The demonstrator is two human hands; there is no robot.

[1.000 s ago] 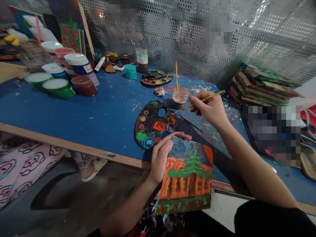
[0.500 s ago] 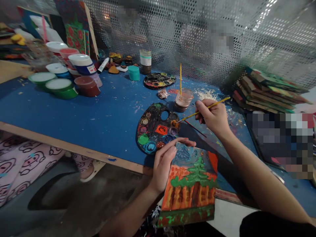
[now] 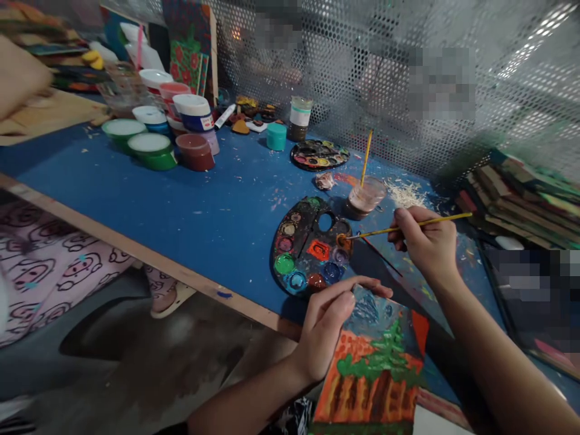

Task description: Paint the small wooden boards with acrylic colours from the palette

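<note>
My right hand (image 3: 426, 241) pinches a thin yellow paintbrush (image 3: 453, 217), its tip in the orange-brown well on the right of a dark paint palette (image 3: 299, 241). Other wells hold green, blue, red-brown and purple paint, with a bright orange patch in the middle. My left hand (image 3: 326, 326) grips the upper left edge of a small painted canvas (image 3: 378, 368), tilted at the table's front edge. A green tree, an orange wall with brown stripes and a blue-grey sky are painted on it. Behind the palette, a second yellow brush (image 3: 367, 157) stands in a jar (image 3: 369, 196) of cloudy water.
Paint tubs (image 3: 151, 151) stand at the left of the blue table (image 3: 226, 211). A second palette (image 3: 319, 155) and a turquoise pot (image 3: 276, 136) lie farther back. Stacked boards (image 3: 521, 193) sit at right. Someone's patterned trousers (image 3: 58, 260) show at lower left, before a perforated metal screen (image 3: 362, 78).
The view has swung left, so everything sits farther right and the canvas's lower edge is cut off. The brush tip stays in the orange-brown well. A blurred arm has appeared at far left.
</note>
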